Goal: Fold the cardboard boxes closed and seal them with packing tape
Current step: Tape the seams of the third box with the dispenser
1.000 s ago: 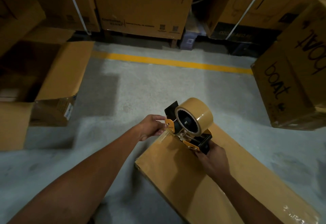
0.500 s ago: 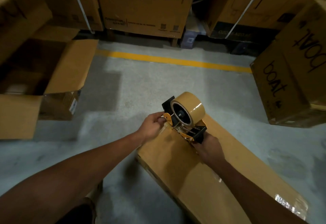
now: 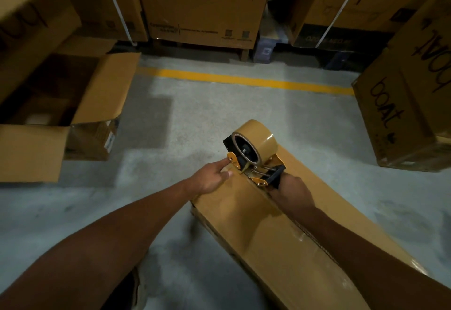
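Kneeling or bending over the floor (image 3: 219, 114), a person works with two bare arms on one long, flat cardboard box (image 3: 244, 214), which lies closed and runs from the middle of the floor toward its near right corner. One tape dispenser (image 3: 268, 177), black with orange plates, sits on the far end of that box and carries one roll of brown tape (image 3: 264, 142). The right hand (image 3: 292, 191) has its grip wrapped round the dispenser's handle. The left hand (image 3: 210, 179) rests at the far left corner of the box, its grip loose and holding nothing: one straight forefinger touches the orange plate at the front of the dispenser, and the thumb lies flat just below it. A glossy strip of tape (image 3: 301, 236) shows on the box top beside the right forearm. At the left edge of the floor stands one open box (image 3: 105, 90) with its flaps spread. At the right edge are two boxes (image 3: 395, 126), each marked "boat" by hand, one stacked on the other. One yellow line (image 3: 244, 80) crosses the floor in front of a row of big cartons (image 3: 202, 4) along the far edge.
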Demonstrator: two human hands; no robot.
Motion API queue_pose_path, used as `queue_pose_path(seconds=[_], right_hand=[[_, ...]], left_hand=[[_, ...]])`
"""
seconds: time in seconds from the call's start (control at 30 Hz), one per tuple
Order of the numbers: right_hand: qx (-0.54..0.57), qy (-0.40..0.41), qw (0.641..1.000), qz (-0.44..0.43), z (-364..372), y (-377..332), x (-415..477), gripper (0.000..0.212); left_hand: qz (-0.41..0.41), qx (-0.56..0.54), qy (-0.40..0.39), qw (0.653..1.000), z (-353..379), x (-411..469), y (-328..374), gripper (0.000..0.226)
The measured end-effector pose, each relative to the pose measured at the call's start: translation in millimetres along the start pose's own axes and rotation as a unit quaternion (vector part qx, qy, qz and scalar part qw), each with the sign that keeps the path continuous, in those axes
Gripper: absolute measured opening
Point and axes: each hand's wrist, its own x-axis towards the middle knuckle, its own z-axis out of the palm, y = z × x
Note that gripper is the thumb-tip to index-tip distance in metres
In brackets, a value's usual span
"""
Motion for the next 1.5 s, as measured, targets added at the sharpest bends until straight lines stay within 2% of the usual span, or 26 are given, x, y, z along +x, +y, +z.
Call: queue_pose_path(seconds=[0.1,0.23,0.3,0.37,0.43,0.53,0.6,0.73,0.9,1.1,1.23,1.33,1.5], right_hand=[[-0.024,-0.004,1.0,0.0,1.0,12.1,-13.1,0.018],[-0.052,-0.023,0.998,0.041,-0.9,46.3,-38.0,0.016],[-0.063,-0.028,0.996,0.054,-4.0,61.0,-49.0,0.016],[-0.066,-0.033,0.996,0.057,-8.3,66.7,-54.4,0.015],[-0.064,-0.04,0.996,0.051,-11.4,65.8,-53.6,0.013],[-0.064,-0.037,0.996,0.043,-14.1,62.4,-53.1,0.012],[-0.063,-0.034,0.997,0.04,-14.2,62.3,-53.5,0.011],[-0.055,-0.031,0.997,0.036,-15.3,61.0,-53.7,0.015],[-0.05,-0.027,0.997,0.045,-16.8,60.7,-54.3,0.022],[-0.027,-0.028,0.999,0.039,-17.9,59.8,-57.2,0.022],[-0.023,-0.042,0.997,0.053,-22.4,65.9,-71.9,0.02],[-0.036,-0.064,0.994,0.08,-26.4,90.5,-94.0,0.013],[-0.069,-0.084,0.987,0.118,-38.9,135.7,-131.9,0.016]], left_hand=[[-0.008,-0.019,0.008,1.0,1.7,1.5,-3.5,0.053],[0.025,-0.042,0.002,0.999,1.2,0.0,-7.3,0.05],[0.043,-0.017,0.004,0.999,0.9,-1.4,-7.2,0.053],[0.077,0.066,0.021,0.995,1.7,-3.2,-5.0,0.058],[0.127,0.232,0.06,0.963,2.2,-5.0,-4.0,0.065],[0.226,0.425,0.08,0.873,1.2,-1.7,-2.0,0.064],[0.249,0.485,0.058,0.837,3.5,0.5,0.6,0.064],[0.252,0.52,0.032,0.816,1.3,0.7,4.3,0.062],[0.265,0.541,-0.009,0.798,8.2,-5.6,16.5,0.061],[0.235,0.537,-0.027,0.81,11.8,-8.6,20.7,0.064],[0.232,0.536,-0.004,0.812,17.1,-9.1,21.2,0.062],[0.237,0.511,0.0,0.826,20.1,-10.6,22.5,0.062],[0.202,0.543,0.029,0.814,33.8,-15.1,26.8,0.068]])
